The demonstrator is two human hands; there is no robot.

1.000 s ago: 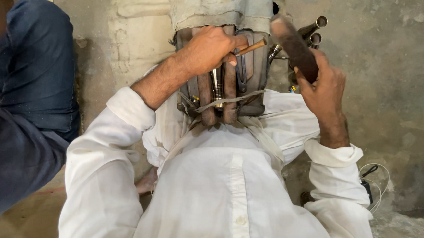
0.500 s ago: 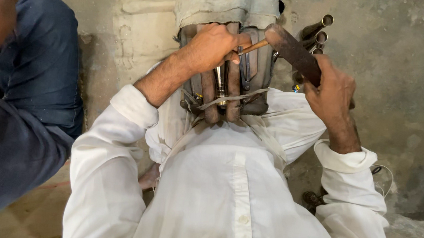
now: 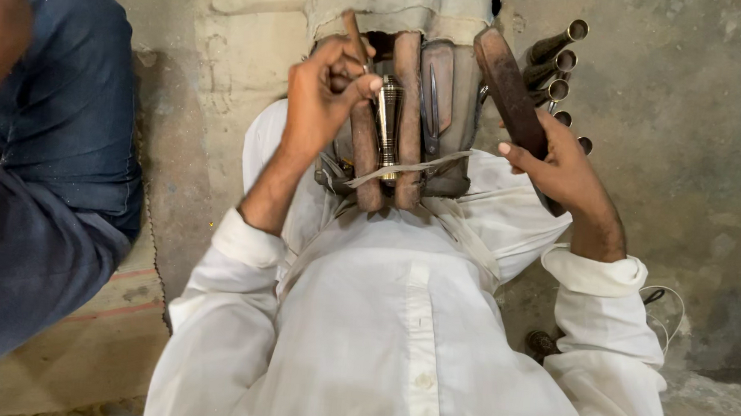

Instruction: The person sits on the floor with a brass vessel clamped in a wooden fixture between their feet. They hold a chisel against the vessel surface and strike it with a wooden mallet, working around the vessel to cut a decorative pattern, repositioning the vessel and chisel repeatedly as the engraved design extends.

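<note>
While my left hand (image 3: 321,102) pinches a thin rod-like tool (image 3: 357,40) between thumb and fingertips, its tip is angled down toward the turned brass piece (image 3: 386,119). That piece stands upright in the clamp of brown wooden bars (image 3: 406,124), bound across by a pale strap (image 3: 407,169), just beyond my white shirt (image 3: 398,321).

My right hand (image 3: 561,172) is closed round the lower end of a long brown wooden bat (image 3: 506,88), which is raised and tilted, clear of the work and not touching the thin tool. Beside it lies a row of dark metal tubes (image 3: 559,65), open ends up. To the left sits another person in dark blue clothing (image 3: 47,171), apart from my hands.

Judgement on the step in hand: the thin tool looks like a punch or chisel being set on the brass.
- Seat the tip squarely before any blow; I cannot tell whether it touches the brass yet.
- Keep the left fingers high on the shank, away from the struck end.
- Bring the bat down along the tool's axis, light first, so the tip does not skid.
- Check the strap is taut; a loose clamp would let the brass turn.
</note>
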